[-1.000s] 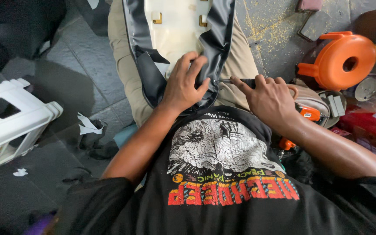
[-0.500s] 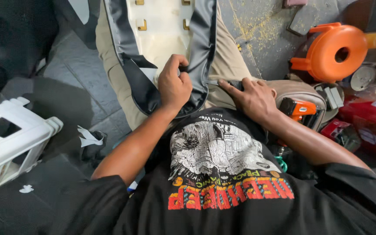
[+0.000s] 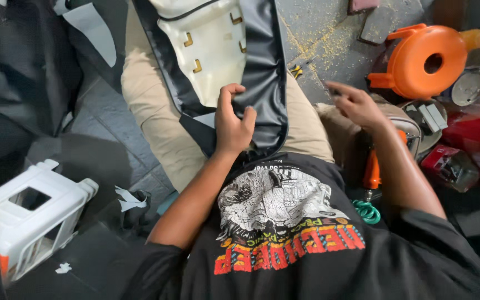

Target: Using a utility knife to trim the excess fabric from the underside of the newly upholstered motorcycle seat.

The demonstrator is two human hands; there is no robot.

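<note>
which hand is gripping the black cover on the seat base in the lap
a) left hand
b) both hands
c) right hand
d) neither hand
a) The left hand pinches the edge of the black cover over the cream seat base, while the right hand hangs open off to the side above the floor, touching neither.

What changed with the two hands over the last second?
The right hand lifted off the black cover and swung out to the right, now empty in the air. The left hand stayed on the cover's edge, gripping it. The seat base still lies across the lap.
</note>
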